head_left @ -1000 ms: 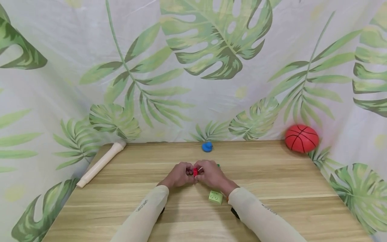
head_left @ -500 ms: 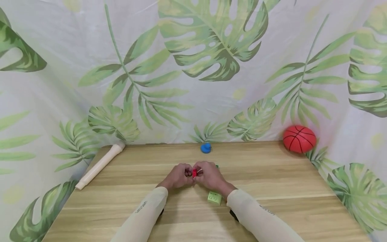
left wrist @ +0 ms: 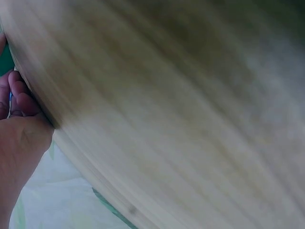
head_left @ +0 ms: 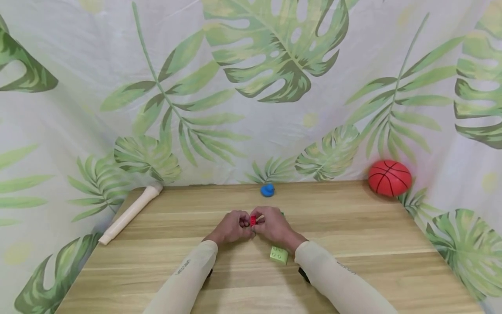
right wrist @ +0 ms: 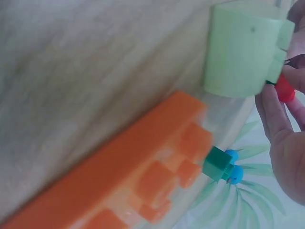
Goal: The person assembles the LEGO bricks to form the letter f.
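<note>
Both hands meet over the wooden table. My right hand pinches a small red toy brick between thumb and fingers. Touching it from the other side, my left hand has its fingers curled in. A green brick shows between the left fingers at the edge of the left wrist view, mostly hidden. In the right wrist view the red brick peeks out among the fingers. A pale green brick lies beside the right wrist.
In the right wrist view an orange studded brick lies near the hand. Past it are a green brick and a blue toy duck. A red toy basketball sits back right; a pale stick lies along the left edge.
Both hands stay together at the same place, with only slight shifts of the fingers around the red brick. The head view shifts a little.
</note>
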The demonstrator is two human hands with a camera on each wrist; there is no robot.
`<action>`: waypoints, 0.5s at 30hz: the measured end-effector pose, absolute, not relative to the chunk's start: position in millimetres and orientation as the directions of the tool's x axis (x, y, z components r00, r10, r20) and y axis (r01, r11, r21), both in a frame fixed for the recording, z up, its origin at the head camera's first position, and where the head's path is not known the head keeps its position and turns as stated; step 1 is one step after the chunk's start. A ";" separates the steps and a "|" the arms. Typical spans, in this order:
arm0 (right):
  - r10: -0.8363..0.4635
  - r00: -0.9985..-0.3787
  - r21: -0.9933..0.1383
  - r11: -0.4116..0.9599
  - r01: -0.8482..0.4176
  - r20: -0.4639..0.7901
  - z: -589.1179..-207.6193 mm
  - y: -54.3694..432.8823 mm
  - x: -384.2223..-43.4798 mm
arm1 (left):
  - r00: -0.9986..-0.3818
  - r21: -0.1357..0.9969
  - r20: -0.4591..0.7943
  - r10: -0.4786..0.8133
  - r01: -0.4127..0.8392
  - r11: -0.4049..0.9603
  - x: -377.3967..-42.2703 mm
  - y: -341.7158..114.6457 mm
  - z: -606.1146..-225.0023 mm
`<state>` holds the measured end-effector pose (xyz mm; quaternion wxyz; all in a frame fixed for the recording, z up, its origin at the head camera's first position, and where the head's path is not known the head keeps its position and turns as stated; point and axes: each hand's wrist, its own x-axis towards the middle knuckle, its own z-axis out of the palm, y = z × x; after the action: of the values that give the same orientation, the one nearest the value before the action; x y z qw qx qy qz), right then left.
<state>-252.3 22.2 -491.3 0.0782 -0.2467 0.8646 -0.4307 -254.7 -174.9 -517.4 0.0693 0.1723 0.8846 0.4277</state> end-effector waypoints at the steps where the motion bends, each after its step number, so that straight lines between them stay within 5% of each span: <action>1: -0.494 -0.866 -0.784 0.507 -0.357 0.075 -491.2 22.3 -253.0 | -0.931 0.783 0.022 0.365 0.243 0.572 -254.9 -175.2 -516.9; 15: -0.493 -0.868 -0.783 0.516 -0.347 0.059 -491.0 21.1 -256.6 | -0.932 0.771 0.009 0.362 0.237 0.592 -255.1 -175.9 -514.2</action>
<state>-256.6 21.1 -491.0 0.0854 -0.2422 0.8665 -0.4279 -255.1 -175.9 -514.2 0.0745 0.1682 0.8890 0.4193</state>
